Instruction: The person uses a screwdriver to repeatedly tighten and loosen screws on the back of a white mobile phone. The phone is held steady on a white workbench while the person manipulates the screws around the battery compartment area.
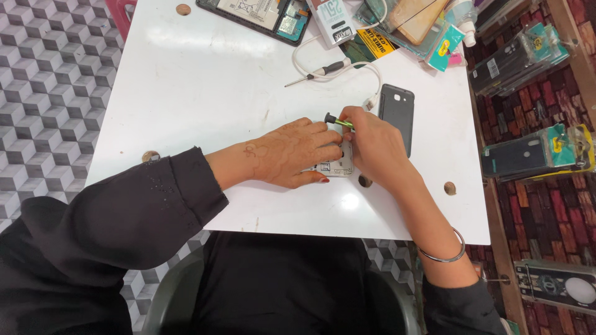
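My right hand (372,149) is closed in a narrow pinch around a small screwdriver with a yellow-green shaft and black cap (337,120), which lies nearly flat with the cap pointing left and its tip hidden under my fingers. My left hand (292,154) lies palm down, fingers together and pressed onto an opened phone (338,165), pinning it to the bench; only a pale strip of its inner frame shows between my two hands, near the middle of the white bench (205,80). Just right of my right hand, touching its far side, lies a dark grey phone back cover (397,111), long side running near to far. Farther off, a second screwdriver with a black handle and bare metal shaft (318,71) rests at a slant, crossing a white cable (347,65) that loops toward the back cover. At the far edge I see another opened phone with its battery and circuit board exposed (254,15), a white box-shaped charger (332,22) just right of it, and then a heap of clear packets and flat cases (413,22). Round wooden-coloured holes dot the bench top, one (449,188) near my right forearm. A thin metal bangle (444,251) sits on my right wrist, and a black sleeve (143,211) covers my left arm. To the right of the bench, packaged phone cases (534,155) lie on a brick-patterned floor (546,211).
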